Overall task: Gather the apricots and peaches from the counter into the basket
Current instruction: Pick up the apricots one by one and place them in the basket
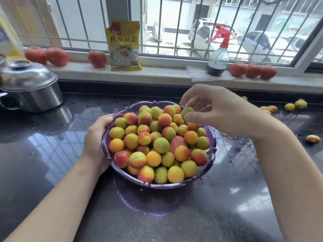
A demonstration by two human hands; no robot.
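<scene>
Head view. My left hand (97, 142) gripped the left rim of the translucent purple plastic basket with a scalloped edge (212, 155), thumb hooked over the rim, the other fingers hidden below the wall. The basket sat on the dark polished stone counter (52, 154), heaped with small round apricots and peaches (157, 142), yellow-orange with red and green blush, piled above the rim.

My right hand (215, 112) hovered over the far right edge of the heap, fingers loosely curled, thumb and forefinger pinching one greenish-yellow fruit (187, 110) just above the pile (whether it touched the fruit beneath, I couldn't tell).

Stragglers lay on the counter to the right: a cluster of yellow fruits near the back edge (295, 104), and a single red-yellow one (313, 138) nearer, well apart from the basket. Water drops and smears showed on the counter just right of the basket.

Far left stood a steel pot with a domed lid (29, 88). On the white windowsill: red tomatoes (56, 55) at left, more at right, a yellow printed packet (125, 47) standing upright, and a clear spray bottle with a red trigger head (218, 55) standing on a folded white paper. Barred window behind, parked cars beyond.
</scene>
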